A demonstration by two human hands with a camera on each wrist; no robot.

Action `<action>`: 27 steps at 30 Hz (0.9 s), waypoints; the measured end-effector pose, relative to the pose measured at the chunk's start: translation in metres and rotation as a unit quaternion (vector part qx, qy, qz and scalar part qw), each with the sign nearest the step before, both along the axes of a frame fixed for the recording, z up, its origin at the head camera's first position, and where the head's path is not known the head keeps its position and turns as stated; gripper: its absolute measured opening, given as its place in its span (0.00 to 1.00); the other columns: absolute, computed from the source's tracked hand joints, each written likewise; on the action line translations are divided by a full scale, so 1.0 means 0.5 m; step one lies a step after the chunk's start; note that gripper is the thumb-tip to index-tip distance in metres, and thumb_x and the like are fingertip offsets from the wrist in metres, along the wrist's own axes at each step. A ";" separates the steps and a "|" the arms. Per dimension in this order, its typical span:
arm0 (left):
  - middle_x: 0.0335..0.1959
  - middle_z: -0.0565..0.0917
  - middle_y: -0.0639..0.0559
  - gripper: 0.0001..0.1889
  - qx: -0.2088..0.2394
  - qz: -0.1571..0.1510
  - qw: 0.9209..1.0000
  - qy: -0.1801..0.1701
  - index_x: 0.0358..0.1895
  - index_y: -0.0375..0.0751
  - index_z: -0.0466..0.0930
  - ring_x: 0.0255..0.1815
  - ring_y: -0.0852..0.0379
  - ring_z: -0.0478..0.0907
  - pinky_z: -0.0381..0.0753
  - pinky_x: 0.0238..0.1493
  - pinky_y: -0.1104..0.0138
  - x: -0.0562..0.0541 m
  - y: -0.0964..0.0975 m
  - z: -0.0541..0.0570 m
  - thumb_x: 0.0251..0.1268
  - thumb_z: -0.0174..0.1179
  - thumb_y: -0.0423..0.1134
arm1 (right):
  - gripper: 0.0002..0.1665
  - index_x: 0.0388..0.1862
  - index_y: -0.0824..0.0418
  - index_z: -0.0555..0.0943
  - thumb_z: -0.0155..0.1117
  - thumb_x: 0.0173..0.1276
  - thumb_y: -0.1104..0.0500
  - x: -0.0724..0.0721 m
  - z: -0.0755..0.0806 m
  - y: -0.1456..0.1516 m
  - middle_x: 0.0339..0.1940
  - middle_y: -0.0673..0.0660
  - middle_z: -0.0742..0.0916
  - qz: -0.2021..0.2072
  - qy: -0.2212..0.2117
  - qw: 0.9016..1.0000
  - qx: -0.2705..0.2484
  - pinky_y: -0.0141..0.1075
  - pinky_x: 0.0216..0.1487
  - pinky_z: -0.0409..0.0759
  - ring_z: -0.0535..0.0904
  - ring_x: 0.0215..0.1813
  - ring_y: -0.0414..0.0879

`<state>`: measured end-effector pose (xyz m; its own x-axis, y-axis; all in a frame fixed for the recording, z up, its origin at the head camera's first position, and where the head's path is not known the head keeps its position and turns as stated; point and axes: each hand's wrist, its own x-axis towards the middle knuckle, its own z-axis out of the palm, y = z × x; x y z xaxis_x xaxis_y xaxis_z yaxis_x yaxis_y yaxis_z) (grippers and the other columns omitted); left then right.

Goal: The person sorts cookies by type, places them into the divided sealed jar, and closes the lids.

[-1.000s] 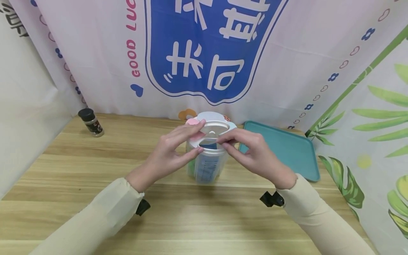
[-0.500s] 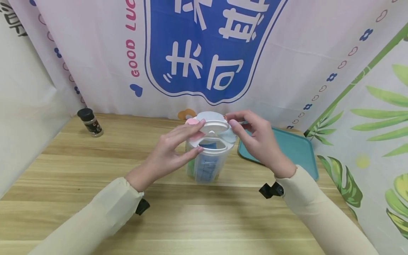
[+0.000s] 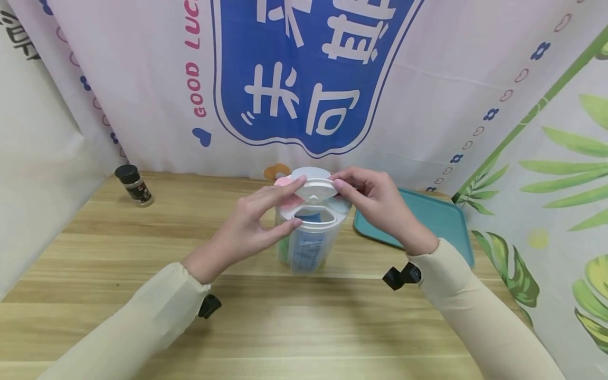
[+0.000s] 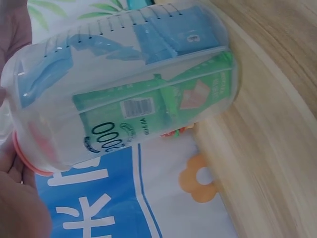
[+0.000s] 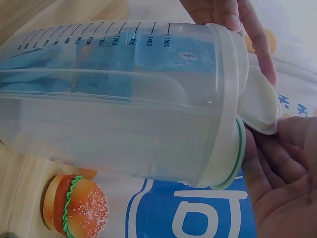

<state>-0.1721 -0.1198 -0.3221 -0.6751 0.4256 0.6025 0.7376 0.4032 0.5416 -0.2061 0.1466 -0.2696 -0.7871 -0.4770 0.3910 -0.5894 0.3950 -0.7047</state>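
A clear, divided storage canister (image 3: 311, 253) stands upright on the table, with blue packets (image 5: 173, 54) and green packets (image 4: 119, 104) inside separate compartments. Its front opening is uncovered, and the white flip cap (image 3: 314, 191) is raised above it. My right hand (image 3: 380, 203) pinches the cap's right edge between thumb and fingers. On the other side, my left hand (image 3: 254, 219) touches the canister top with extended fingers, a fingertip at the cap's left edge and the thumb at the opening's rim. Pink and pale blue caps around it are partly covered by the hands.
Behind the canister lies a toy hamburger (image 5: 84, 206), hidden in the head view. A teal tray (image 3: 442, 224) is at the back right. A black-capped seasoning jar (image 3: 136, 187) stands far left. A printed curtain (image 3: 166, 142) hangs along the table's back edge.
My right hand has gone from the front opening to the canister's back right, then onto the raised cap, which now tilts further forward. The left hand has stayed about the same.
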 end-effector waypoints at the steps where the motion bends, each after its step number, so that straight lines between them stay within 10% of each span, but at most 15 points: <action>1: 0.73 0.80 0.49 0.36 -0.001 0.003 1.000 -0.004 0.79 0.50 0.69 0.76 0.48 0.76 0.73 0.80 0.49 0.001 0.000 0.002 0.69 0.71 0.38 | 0.12 0.54 0.66 0.87 0.61 0.80 0.62 -0.001 0.001 0.000 0.45 0.61 0.92 0.001 -0.005 1.000 0.000 0.28 0.41 0.89 0.87 0.36 0.40; 9: 0.61 0.88 0.53 0.25 -0.015 0.038 0.998 -0.053 0.79 0.59 0.69 0.61 0.51 0.80 0.82 0.67 0.46 0.006 0.012 0.021 0.84 0.52 0.47 | 0.12 0.54 0.66 0.86 0.61 0.80 0.62 -0.002 -0.002 0.007 0.44 0.63 0.92 0.025 -0.047 0.999 -0.013 0.29 0.41 0.89 0.87 0.37 0.40; 18: 0.52 0.91 0.50 0.17 -0.005 0.060 0.993 -0.105 0.63 0.49 0.86 0.55 0.50 0.79 0.82 0.54 0.55 -0.002 0.028 0.042 0.83 0.54 0.46 | 0.12 0.55 0.67 0.86 0.61 0.79 0.65 0.003 -0.004 0.015 0.51 0.64 0.91 0.065 -0.086 0.994 -0.020 0.30 0.51 0.90 0.89 0.47 0.41; 27: 0.62 0.88 0.49 0.17 -0.039 0.044 0.988 -0.141 0.65 0.53 0.85 0.66 0.47 0.77 0.82 0.65 0.44 -0.007 0.015 0.055 0.82 0.56 0.48 | 0.13 0.56 0.61 0.88 0.62 0.79 0.62 0.001 -0.004 0.024 0.50 0.58 0.93 0.083 -0.075 0.994 0.014 0.30 0.44 0.88 0.86 0.42 0.40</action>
